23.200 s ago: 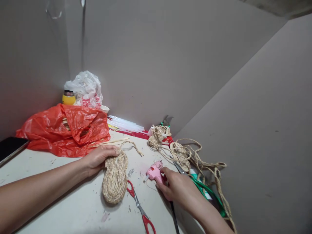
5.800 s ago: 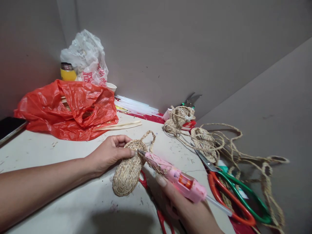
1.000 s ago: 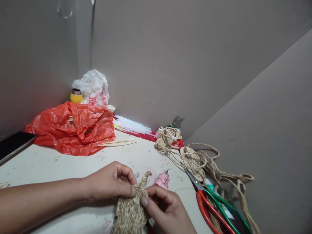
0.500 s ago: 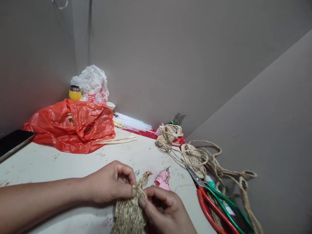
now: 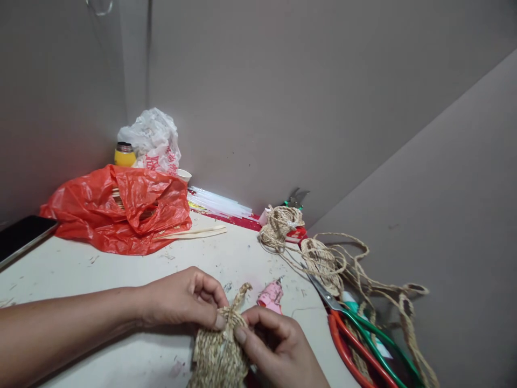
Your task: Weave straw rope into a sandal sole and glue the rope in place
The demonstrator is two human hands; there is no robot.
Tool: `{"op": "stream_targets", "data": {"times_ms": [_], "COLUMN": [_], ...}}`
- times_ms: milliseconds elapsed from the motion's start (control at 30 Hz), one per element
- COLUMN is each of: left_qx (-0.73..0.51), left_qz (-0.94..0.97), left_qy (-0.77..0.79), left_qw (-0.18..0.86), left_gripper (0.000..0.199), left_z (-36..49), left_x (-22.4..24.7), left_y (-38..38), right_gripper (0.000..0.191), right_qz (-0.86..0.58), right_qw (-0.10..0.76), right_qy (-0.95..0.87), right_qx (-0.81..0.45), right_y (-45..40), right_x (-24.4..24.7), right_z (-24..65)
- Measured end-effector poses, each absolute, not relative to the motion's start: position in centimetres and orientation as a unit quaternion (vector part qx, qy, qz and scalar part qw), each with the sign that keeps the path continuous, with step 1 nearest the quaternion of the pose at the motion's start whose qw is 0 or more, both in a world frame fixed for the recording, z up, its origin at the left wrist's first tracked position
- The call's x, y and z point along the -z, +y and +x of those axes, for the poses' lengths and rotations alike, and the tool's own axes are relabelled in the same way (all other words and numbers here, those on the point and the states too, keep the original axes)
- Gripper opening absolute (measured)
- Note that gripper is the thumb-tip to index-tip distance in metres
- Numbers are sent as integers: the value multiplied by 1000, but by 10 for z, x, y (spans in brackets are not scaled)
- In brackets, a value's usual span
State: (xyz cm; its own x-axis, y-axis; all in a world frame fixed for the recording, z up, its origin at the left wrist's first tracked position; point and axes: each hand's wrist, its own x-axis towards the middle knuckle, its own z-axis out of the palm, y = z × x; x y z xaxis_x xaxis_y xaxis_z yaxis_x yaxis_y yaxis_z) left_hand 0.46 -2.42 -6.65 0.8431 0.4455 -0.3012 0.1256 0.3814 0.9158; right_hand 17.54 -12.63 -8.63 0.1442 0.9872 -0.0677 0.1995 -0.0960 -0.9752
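A woven straw piece [image 5: 220, 358] of braided strands hangs at the bottom centre, with a short twisted loop standing up from its gathered top. My left hand [image 5: 183, 302] pinches the gathered top from the left between thumb and forefinger. From the right, my right hand [image 5: 278, 345] grips the same top edge, its thumb and forefinger pressed on the straw. The lower end of the piece runs out of the frame. Just behind my right hand lies a pink wrapped object [image 5: 270, 296] with a dark tip.
Scissors [image 5: 347, 318] with red and green handles lie at the right beside coiled straw cord [image 5: 321, 264]. A red plastic bag [image 5: 121, 215], a phone [image 5: 24, 237], a yellow jar [image 5: 125, 156] and translucent sticks [image 5: 222, 203] line the table's back and left.
Both hands and the woven piece have shifted very slightly; the piece has moved a little to the right. The twisted loop stands more upright and shows more clearly.
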Motion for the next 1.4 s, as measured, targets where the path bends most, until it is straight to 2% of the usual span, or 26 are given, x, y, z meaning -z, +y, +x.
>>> {"op": "stream_targets", "data": {"times_ms": [233, 600, 1067, 1167, 1267, 1333, 1400], "left_qx": [-95, -92, -142, -166, -182, -183, -181], "left_qz": [568, 572, 573, 578, 586, 594, 603], "left_qy": [270, 259, 255, 270, 279, 276, 270], "left_qw": [772, 773, 765, 752, 739, 733, 728], "left_gripper": [15, 13, 10, 10, 7, 5, 4], "left_z": [6, 7, 6, 7, 7, 7, 7], "left_x": [68, 71, 69, 69, 66, 63, 59], "left_y": [-26, -26, -25, -25, -25, -26, -28], "right_gripper": [38, 27, 32, 29, 21, 30, 44], "right_qz": [-605, -616, -604, -610, -627, -617, -598], "right_qw": [449, 437, 435, 438, 487, 478, 432], "right_qy": [-482, -476, -495, -534, -564, -609, -661], "right_qx": [-448, -451, -448, -388, -229, -144, -139], "right_y": [-126, -126, -125, -125, -121, -116, -110], "right_x": [93, 91, 86, 72, 63, 64, 69], "right_z": [176, 172, 177, 186, 199, 206, 210]}}
